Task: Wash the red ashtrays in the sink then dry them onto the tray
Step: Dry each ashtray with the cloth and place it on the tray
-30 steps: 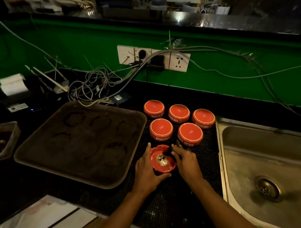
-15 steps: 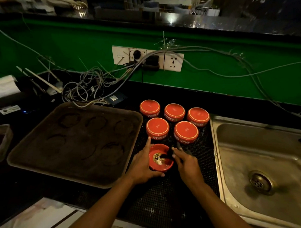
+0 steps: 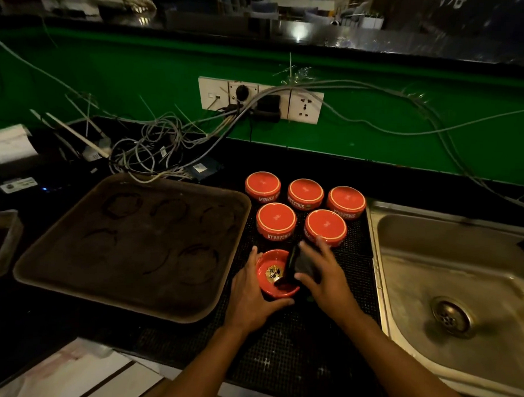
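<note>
Two hands work on one upright red ashtray [image 3: 277, 274] on a dark counter [image 3: 294, 357], between a tray [image 3: 128, 247] and a sink [image 3: 459, 282].

The left hand [image 3: 251, 296] cups the ashtray's left and near rim, fingers curled round it. The right hand [image 3: 326, 277] pinches a dark cloth [image 3: 300, 266] that dips over the ashtray's right edge, so the ashtray sits between both grips. Five more ashtrays [image 3: 276, 221] stand upside down just behind. The ashtray looks smooth, and the left grip covers only one side; a hard wipe could likely tip it or knock it into the ones behind.
</note>
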